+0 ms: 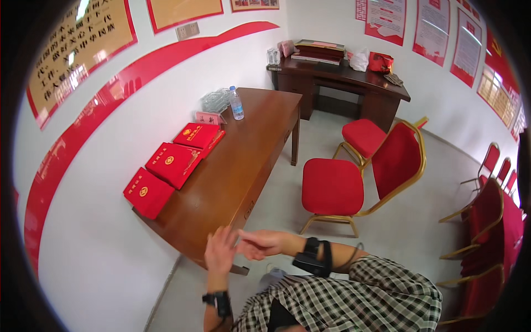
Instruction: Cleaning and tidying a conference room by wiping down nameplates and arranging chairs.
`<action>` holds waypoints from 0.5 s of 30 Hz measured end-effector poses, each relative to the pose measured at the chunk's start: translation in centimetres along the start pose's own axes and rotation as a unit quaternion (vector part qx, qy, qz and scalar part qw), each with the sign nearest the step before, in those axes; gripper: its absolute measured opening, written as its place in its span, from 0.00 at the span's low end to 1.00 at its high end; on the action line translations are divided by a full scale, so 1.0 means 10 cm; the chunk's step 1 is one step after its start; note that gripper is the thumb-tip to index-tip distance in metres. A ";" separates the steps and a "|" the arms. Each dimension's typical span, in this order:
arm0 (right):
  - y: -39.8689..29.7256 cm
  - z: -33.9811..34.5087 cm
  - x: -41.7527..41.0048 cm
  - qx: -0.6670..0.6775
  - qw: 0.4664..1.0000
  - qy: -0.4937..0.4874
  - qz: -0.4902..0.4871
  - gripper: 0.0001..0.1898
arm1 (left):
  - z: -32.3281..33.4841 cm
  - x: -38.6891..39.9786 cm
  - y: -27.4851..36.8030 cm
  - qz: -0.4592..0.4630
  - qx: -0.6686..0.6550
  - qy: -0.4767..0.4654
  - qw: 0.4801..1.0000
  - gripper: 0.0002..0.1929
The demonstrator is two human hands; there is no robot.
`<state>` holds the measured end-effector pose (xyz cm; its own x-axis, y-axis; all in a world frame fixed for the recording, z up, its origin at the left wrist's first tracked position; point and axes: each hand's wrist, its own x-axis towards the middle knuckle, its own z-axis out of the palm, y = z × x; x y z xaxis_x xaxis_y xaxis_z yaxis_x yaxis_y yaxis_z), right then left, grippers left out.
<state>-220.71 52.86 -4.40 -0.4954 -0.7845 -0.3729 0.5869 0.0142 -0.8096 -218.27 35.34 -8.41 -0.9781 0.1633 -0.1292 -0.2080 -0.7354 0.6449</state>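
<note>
My left hand is raised over the near end of a brown wooden table, fingers up and slightly blurred. Just to its right is my right hand, its thumb extended and its fingers loosely curled. The fingertips come close together; whether they touch I cannot tell. Nothing shows in either hand. Along the wall side of the table lie red certificate folders in a row: a near one, a middle one and a far one, all with gold emblems.
Beyond the folders stand a pink name card, a water bottle and a plastic-wrapped pack. Red chairs with gold frames stand right of the table. A dark desk in the corner bears stacked folders and bags.
</note>
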 end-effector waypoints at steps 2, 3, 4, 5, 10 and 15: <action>-0.12 -0.26 0.46 0.133 0.989 0.005 -0.072 0.26 | 0.29 0.68 -0.10 -0.083 0.000 -0.044 0.996 0.21; -0.34 -0.35 0.55 0.131 0.989 0.000 -0.062 0.26 | 0.40 0.93 -0.11 -0.139 -0.029 0.002 0.990 0.22; -0.69 -0.46 0.59 0.028 0.982 0.156 -0.106 0.25 | 0.58 1.16 -0.07 -0.136 -0.032 0.007 0.990 0.22; -0.92 -0.59 0.67 -0.074 0.939 0.304 -0.145 0.25 | 0.78 1.29 -0.01 -0.105 -0.008 0.043 0.993 0.23; -1.54 -2.09 1.44 -0.379 0.767 0.458 -0.240 0.18 | 0.44 1.84 0.34 0.013 0.156 0.209 0.965 0.19; -2.61 -3.45 2.04 -0.494 0.655 0.473 -0.319 0.37 | -0.50 1.35 0.75 0.063 0.086 0.430 0.897 0.15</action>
<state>-268.22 57.85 -6.57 -0.8878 -0.0964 0.4500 -0.4038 0.6323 -0.6612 -233.10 28.75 -9.11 -0.6556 -0.5349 -0.5331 -0.1633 -0.5888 0.7916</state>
